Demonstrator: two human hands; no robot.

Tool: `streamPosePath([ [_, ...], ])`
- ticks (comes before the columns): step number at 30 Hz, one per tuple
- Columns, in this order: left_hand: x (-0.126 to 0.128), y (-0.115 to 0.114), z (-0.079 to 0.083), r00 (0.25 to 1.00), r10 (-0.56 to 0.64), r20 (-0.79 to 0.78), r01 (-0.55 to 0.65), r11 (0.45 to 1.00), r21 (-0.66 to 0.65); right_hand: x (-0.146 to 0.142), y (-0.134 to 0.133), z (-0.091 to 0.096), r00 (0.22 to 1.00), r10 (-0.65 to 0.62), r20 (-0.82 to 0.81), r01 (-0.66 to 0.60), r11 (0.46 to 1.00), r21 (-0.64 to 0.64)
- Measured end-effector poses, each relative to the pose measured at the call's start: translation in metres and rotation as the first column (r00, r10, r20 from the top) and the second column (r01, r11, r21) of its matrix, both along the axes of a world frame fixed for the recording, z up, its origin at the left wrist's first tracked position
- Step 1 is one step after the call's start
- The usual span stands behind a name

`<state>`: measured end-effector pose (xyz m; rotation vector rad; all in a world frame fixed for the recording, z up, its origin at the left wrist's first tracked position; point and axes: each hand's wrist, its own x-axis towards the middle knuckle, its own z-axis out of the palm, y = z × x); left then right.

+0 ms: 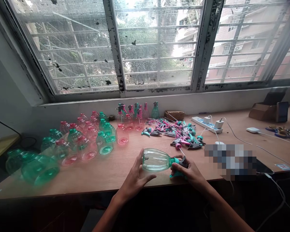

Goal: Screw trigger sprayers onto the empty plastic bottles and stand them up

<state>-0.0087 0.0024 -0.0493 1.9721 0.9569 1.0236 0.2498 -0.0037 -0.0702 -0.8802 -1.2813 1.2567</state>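
Note:
A clear green plastic spray bottle (157, 159) lies on its side near the front edge of the wooden table (125, 167). My left hand (135, 178) cups its base end, fingers curled around it. My right hand (187, 172) is closed on the teal and grey trigger spray head (180, 167) at the bottle's neck. Beyond, a pile of pink, teal and grey trigger heads (176, 132) is spread on the table.
Several empty green and pink bottles (82, 141) stand and lie at the left. A few bottles with heads fitted (135, 112) stand by the window sill. A white power strip (206, 124), cables and a cardboard box (263, 111) are at the right.

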Motion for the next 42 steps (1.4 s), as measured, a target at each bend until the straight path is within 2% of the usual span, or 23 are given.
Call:
streamPosePath([
  [4, 0.001, 0.000, 0.005, 1.000, 0.001, 0.022, -0.001, 1.000, -0.020, 0.001, 0.000, -0.001, 1.000, 0.004, 0.026, -0.004, 1.000, -0.001],
  [9, 0.000, 0.002, 0.000, 0.999, 0.039, -0.014, -0.037, 0.997, 0.070, 0.001, 0.000, -0.001, 1.000, 0.005, -0.011, -0.005, 1.000, -0.012],
  [13, -0.002, 0.002, -0.006, 1.000, 0.003, 0.017, -0.004, 1.000, 0.012, 0.001, 0.001, -0.004, 1.000, 0.017, -0.024, -0.018, 1.000, -0.015],
  [18, 0.000, 0.000, -0.001, 0.998, -0.015, 0.064, 0.017, 0.999, -0.040, 0.001, 0.000, -0.004, 1.000, 0.023, 0.011, -0.023, 1.000, -0.001],
  [22, 0.000, 0.001, 0.001, 0.999, -0.016, 0.034, 0.016, 1.000, 0.001, 0.001, 0.000, -0.001, 1.000, 0.012, 0.007, -0.012, 1.000, -0.011],
  [26, -0.001, 0.002, -0.004, 1.000, 0.013, 0.003, -0.014, 0.998, 0.065, 0.001, 0.001, 0.000, 0.999, 0.019, -0.034, -0.019, 1.000, -0.015],
  [33, 0.001, 0.000, -0.002, 0.999, -0.003, 0.048, 0.004, 1.000, -0.017, 0.000, 0.001, -0.003, 0.999, 0.041, 0.021, -0.042, 0.999, 0.005],
  [38, 0.000, 0.002, -0.003, 1.000, 0.028, -0.003, -0.028, 0.997, 0.067, 0.000, 0.000, -0.002, 1.000, 0.022, 0.017, -0.022, 1.000, -0.002],
  [42, -0.001, 0.004, -0.009, 1.000, 0.012, 0.015, -0.012, 0.999, 0.032, 0.000, 0.000, -0.002, 0.999, 0.039, -0.013, -0.039, 0.999, -0.011],
])
